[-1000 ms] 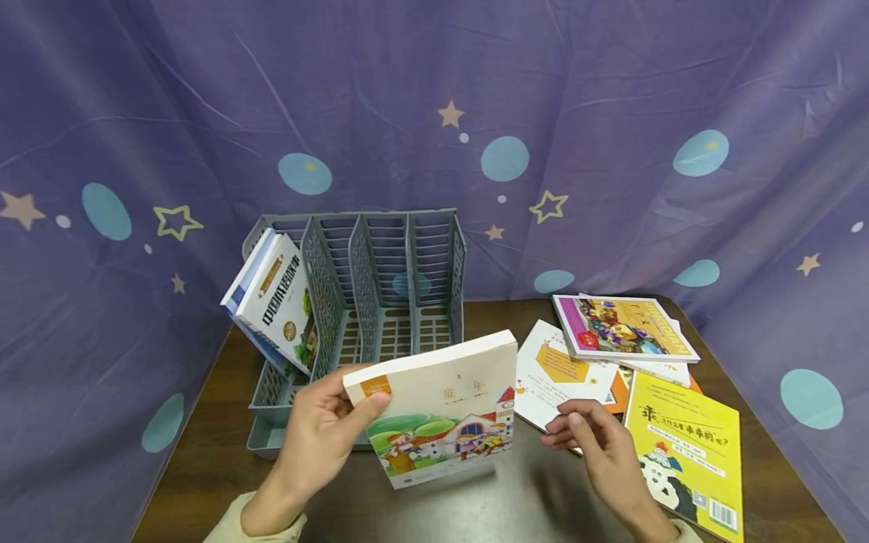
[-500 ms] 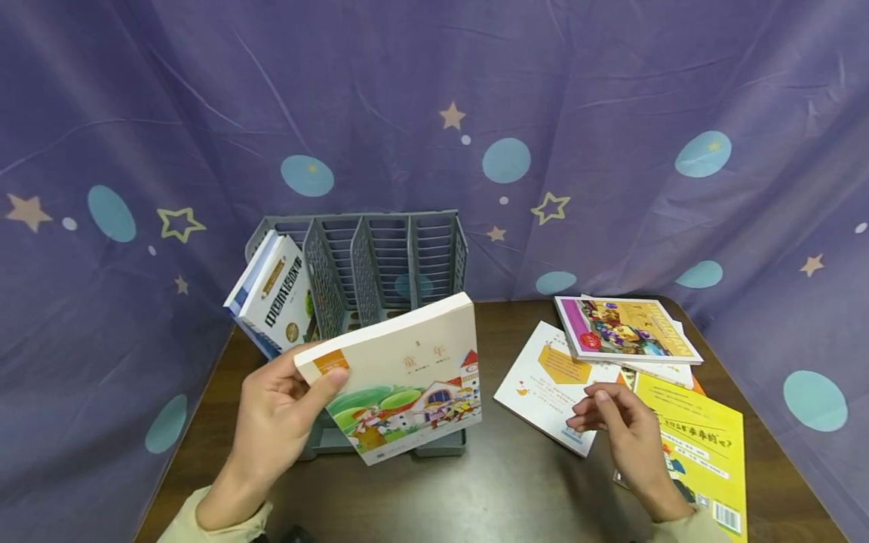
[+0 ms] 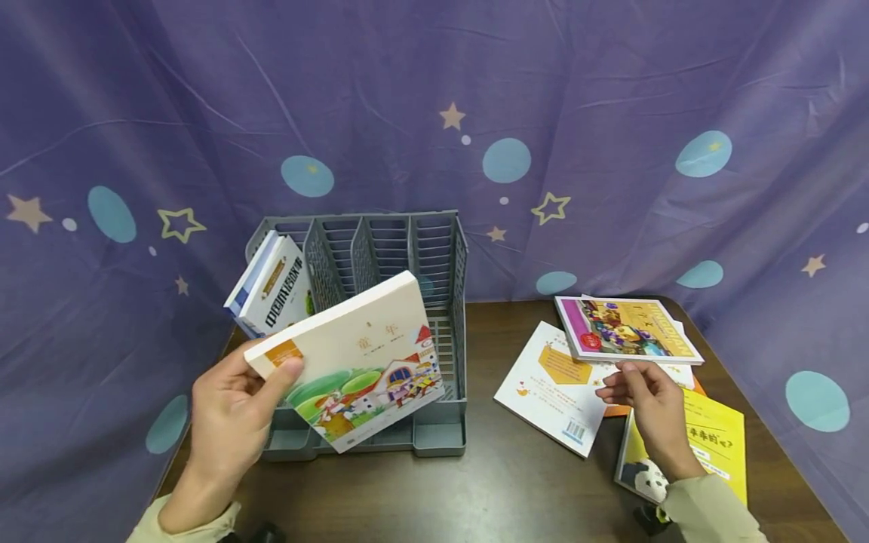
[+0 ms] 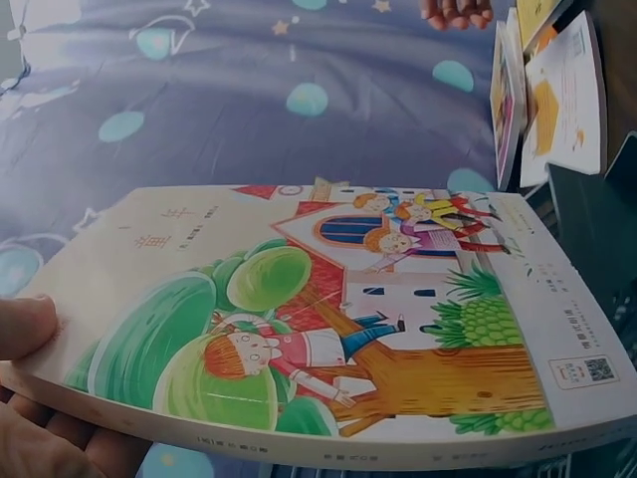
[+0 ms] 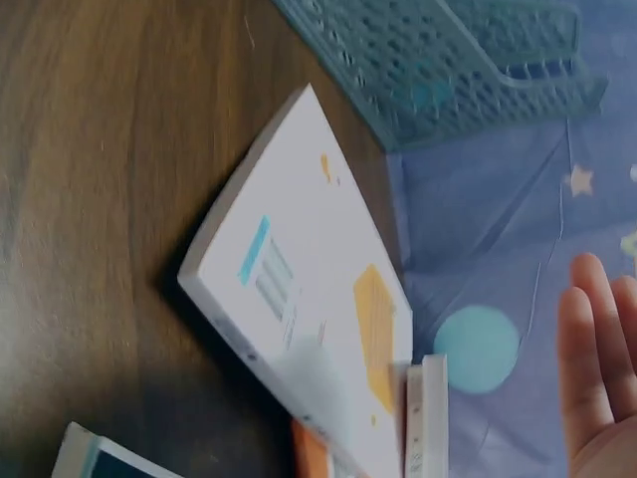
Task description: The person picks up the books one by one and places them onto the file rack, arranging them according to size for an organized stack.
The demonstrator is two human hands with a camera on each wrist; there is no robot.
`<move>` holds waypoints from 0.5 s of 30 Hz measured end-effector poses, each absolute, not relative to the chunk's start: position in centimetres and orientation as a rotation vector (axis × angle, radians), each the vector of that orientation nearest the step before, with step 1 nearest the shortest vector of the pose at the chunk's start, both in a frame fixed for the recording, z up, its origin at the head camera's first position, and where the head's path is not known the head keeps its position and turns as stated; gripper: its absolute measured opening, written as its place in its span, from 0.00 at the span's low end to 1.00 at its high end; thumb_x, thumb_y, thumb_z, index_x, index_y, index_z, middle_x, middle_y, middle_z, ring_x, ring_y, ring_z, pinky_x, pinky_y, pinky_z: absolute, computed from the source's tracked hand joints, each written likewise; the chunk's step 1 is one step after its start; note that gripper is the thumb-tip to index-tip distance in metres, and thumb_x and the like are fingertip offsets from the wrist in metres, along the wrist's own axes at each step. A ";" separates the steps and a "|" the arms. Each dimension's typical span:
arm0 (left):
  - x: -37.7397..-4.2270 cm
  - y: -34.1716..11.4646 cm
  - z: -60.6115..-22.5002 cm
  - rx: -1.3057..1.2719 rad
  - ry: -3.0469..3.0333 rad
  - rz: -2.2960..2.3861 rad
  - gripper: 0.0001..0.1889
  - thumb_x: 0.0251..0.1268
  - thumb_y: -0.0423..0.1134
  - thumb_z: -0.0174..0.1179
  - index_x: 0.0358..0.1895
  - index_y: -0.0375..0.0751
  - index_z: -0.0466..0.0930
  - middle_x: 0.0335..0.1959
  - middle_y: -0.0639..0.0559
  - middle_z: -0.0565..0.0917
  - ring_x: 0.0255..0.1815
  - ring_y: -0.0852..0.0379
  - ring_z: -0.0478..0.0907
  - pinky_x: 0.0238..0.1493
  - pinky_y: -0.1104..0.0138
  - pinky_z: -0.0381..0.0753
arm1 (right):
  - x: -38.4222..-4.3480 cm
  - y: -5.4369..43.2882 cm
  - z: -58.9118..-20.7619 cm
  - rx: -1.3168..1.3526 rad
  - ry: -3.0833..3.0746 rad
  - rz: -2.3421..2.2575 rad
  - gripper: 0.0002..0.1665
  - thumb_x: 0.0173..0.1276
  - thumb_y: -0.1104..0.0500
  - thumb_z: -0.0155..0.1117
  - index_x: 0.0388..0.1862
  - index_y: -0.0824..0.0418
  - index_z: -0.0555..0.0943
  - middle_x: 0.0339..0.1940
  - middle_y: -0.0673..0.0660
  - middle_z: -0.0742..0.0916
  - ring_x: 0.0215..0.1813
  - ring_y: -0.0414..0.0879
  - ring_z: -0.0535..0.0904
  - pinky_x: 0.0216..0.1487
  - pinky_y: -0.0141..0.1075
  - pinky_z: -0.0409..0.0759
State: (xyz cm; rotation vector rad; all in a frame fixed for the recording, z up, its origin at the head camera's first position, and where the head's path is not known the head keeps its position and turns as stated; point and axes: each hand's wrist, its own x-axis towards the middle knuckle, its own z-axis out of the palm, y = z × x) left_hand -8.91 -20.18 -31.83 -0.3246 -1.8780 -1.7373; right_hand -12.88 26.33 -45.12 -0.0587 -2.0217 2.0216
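Note:
My left hand [image 3: 234, 411] pinches a cream-coloured picture book [image 3: 366, 358] by its left corner, thumb on the front cover. The book is tilted in the air before the grey desk file rack [image 3: 440, 437], hiding part of its dividers. In the left wrist view, the book's cover [image 4: 398, 309] shows drawn children, a house and green trees. Two books [image 3: 274, 286] lean in the rack's leftmost compartment. Over the books on the right hovers my right hand [image 3: 655, 415], fingers loosely bent and holding nothing. Beneath it lies a yellow book [image 3: 720, 434], partly covered by the hand and sleeve.
A white book [image 3: 553, 392] lies face down right of the rack. Behind it, a purple-edged book [image 3: 627, 328] tops a small pile. The wooden table [image 3: 475, 490] meets a purple patterned curtain [image 3: 380, 90] at the back.
My left hand has carried the cream picture book leftward and tilted it more, uncovering the rack's right side. My right hand has shifted right and slightly back, over the yellow book.

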 end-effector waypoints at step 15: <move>-9.4 -21.9 -31.2 -0.157 -1.615 -1.890 0.13 0.52 0.15 0.62 0.43 0.18 0.79 0.30 0.44 0.87 0.27 0.59 0.83 0.27 0.73 0.82 | -16.1 29.6 -47.1 -0.514 -2.094 2.182 0.36 0.71 0.40 0.52 0.59 0.70 0.65 0.36 0.51 0.86 0.38 0.44 0.86 0.42 0.39 0.83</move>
